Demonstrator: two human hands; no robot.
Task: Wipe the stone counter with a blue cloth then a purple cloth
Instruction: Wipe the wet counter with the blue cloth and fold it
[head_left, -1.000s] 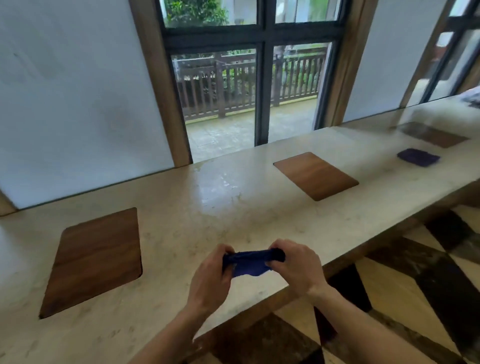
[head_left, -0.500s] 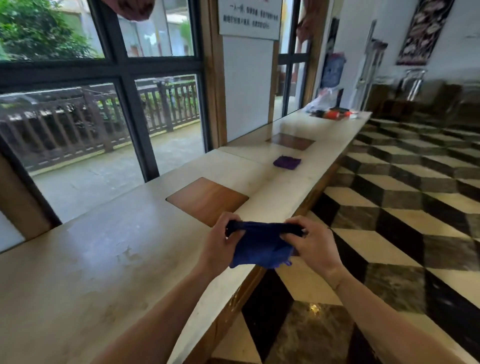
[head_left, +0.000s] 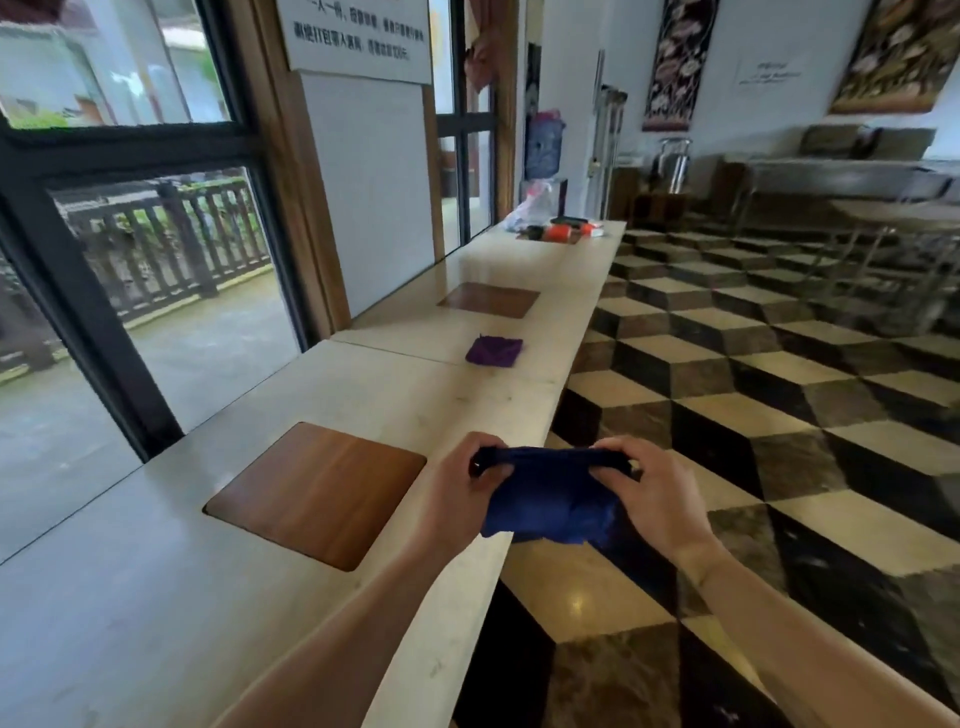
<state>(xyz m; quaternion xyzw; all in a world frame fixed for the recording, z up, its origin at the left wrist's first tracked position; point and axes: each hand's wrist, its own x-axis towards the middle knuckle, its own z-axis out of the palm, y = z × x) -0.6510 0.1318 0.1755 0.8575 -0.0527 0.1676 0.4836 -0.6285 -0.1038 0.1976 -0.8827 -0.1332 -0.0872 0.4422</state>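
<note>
Hands, left (head_left: 457, 486) and right (head_left: 657, 493), clamp blue cloth (head_left: 550, 499), now lifted off stone counter (head_left: 395, 395) edge; wiping paused, purple cloth (head_left: 493, 352) untouched.

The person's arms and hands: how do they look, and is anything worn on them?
Both forearms come in bare from the bottom edge, with no sleeves in view. The left hand and right hand wear no gloves, and no watch, bracelet or ring shows on them. Each hand's fingers are curled, so the palms are hidden.
</note>
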